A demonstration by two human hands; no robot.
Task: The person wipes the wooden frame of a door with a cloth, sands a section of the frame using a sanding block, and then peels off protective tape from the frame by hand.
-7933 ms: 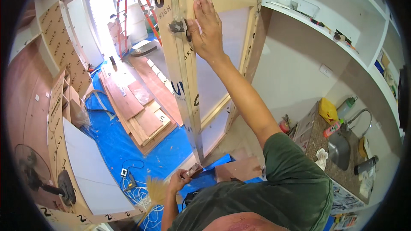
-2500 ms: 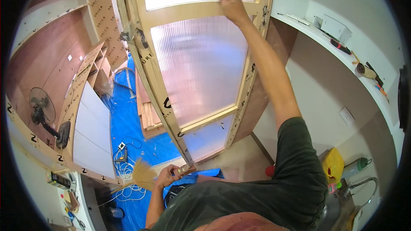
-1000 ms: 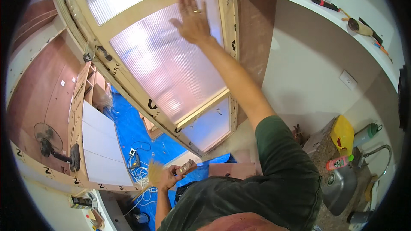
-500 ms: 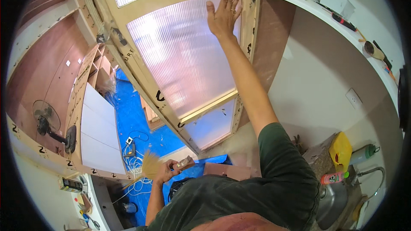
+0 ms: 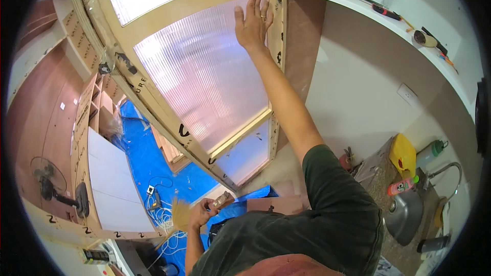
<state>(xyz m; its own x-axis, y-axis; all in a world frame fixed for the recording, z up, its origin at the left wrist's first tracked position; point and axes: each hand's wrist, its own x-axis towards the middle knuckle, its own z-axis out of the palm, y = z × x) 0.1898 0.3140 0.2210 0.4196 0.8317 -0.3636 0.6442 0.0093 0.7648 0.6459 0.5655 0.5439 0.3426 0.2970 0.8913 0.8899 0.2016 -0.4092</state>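
My right hand (image 5: 252, 24) lies with its fingers stretched on the upper right corner of a ribbed translucent panel (image 5: 204, 66). A pale wooden frame (image 5: 192, 7) with dark marks surrounds this panel and others above and below it. Low near my body, my left hand (image 5: 201, 213) grips a small brownish block (image 5: 221, 201) between thumb and fingers. The block's far end sticks out toward the foot of the frame; its exact kind cannot be made out. Beside that hand are the straw bristles of a broom (image 5: 180, 213).
Blue sheeting (image 5: 146, 156) covers the floor, with a power tool (image 5: 153, 202) and white cable (image 5: 162, 220) on it. At left stand a fan (image 5: 46, 181) and a white-faced cabinet (image 5: 112, 184). To the right are a sink (image 5: 406, 220), a yellow bag (image 5: 403, 154) and a shelf (image 5: 353, 1) holding tools.
The view has turned slightly, so most of the surroundings sit further left. My right hand stays at the panel's upper corner, a little lower on it. My left hand keeps the block, now tilted more upward.
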